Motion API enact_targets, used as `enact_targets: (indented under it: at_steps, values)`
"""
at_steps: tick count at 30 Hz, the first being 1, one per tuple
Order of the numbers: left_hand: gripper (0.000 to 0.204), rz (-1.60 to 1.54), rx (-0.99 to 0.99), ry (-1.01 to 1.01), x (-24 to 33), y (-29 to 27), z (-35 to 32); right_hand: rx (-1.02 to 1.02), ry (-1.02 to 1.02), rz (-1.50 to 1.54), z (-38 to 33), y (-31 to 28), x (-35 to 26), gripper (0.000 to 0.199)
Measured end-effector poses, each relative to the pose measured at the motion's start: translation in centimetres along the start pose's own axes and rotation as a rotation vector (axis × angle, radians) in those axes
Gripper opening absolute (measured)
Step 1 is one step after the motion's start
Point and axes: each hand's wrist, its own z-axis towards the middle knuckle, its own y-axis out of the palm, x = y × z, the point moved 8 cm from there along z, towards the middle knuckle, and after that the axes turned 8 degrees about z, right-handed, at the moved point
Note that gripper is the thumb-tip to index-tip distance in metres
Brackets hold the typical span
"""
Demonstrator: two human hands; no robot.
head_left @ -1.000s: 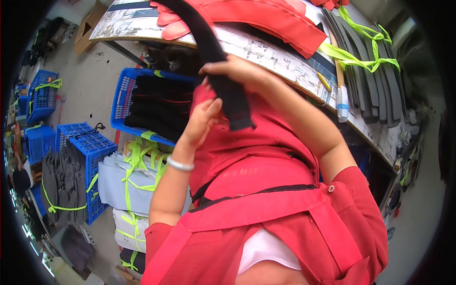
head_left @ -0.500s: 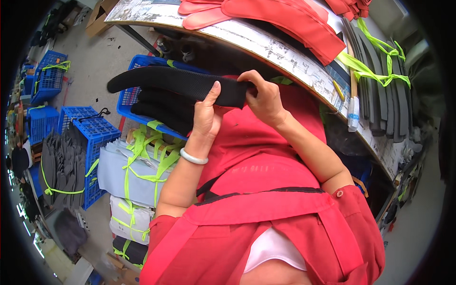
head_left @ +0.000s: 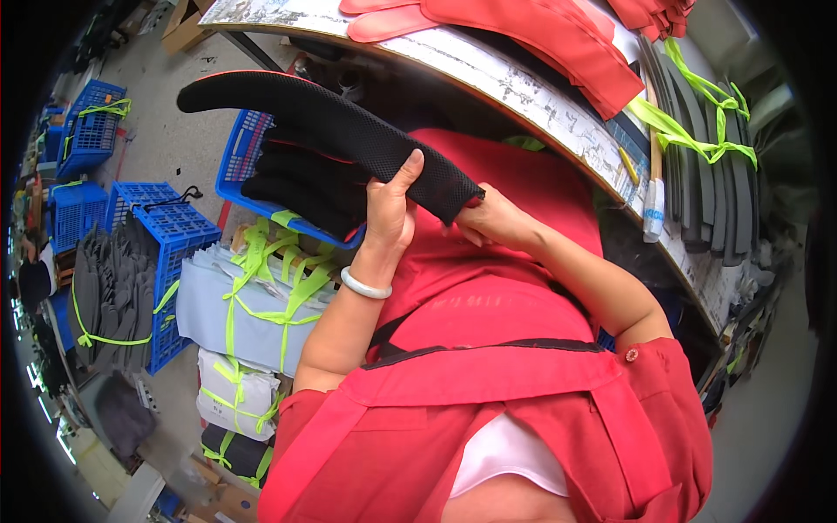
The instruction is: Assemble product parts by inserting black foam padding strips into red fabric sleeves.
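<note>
A long curved black mesh-textured fabric strip (head_left: 331,122), with a thin red line along its far upper edge, is held up in front of my red apron. My left hand (head_left: 392,209) is wrapped round its middle, thumb on the upper face. At the strip's near right end, my right hand (head_left: 506,218) grips the edge with bent fingers, partly hidden from view. Beneath the strip, more black fabric pieces (head_left: 305,183) lie in a blue plastic basket (head_left: 228,166). A pale bangle (head_left: 364,286) circles my left wrist.
The worktable (head_left: 488,87) carries red curved pieces (head_left: 532,48), a yellow pen-like tool (head_left: 629,166) and grey strips (head_left: 719,192) tied with lime ribbon. To the left stand tied pale-blue sheets (head_left: 261,309), a white bundle (head_left: 228,392) and a blue crate (head_left: 166,235) beside grey pieces (head_left: 113,288).
The strip has tilted, its far left end rising and its right end dropping toward me. My right hand has moved down and slightly right with that end. Both hands keep hold.
</note>
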Motion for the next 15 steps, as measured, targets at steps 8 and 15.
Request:
enact_targets:
  at_steps: [8, 15]
  values:
    - [0.019, 0.257, -0.036, 0.101, 1.9, -0.1, 0.5, 0.273, -0.371, -0.054, 1.4, -3.6, -4.5, 0.029]
    - [0.017, 0.299, -0.283, -0.175, -1.5, -0.2, -1.0, 0.379, -0.477, -0.112, 2.8, -3.2, -4.5, 0.024]
